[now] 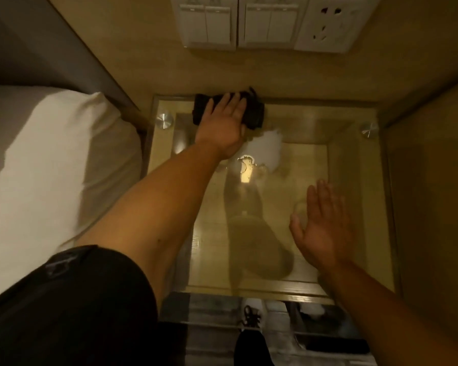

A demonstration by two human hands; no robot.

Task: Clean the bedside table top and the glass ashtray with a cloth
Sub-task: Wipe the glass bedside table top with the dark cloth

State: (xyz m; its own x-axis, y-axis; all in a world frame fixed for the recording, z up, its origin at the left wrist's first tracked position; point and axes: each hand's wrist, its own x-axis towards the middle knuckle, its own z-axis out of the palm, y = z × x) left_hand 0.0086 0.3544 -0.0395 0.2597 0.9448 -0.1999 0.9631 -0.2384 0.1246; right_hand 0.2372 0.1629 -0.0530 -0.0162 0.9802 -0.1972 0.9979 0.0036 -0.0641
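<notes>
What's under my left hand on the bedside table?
A dark cloth, pressed flat by the left hand at the glass table top's far edge. The cloth's middle is covered by the palm.

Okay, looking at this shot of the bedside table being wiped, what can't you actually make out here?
Head view only:
- Glass ashtray: not clearly visible; a faint round outline by the right hand may be it, lost in glare.
- Dark cloth: middle covered by the flat left hand.
- Glass table top: reflections hide any dirt.
- Items below the table's near edge: blurred, dim.
- Wall switches: cut off by the top edge.
</notes>
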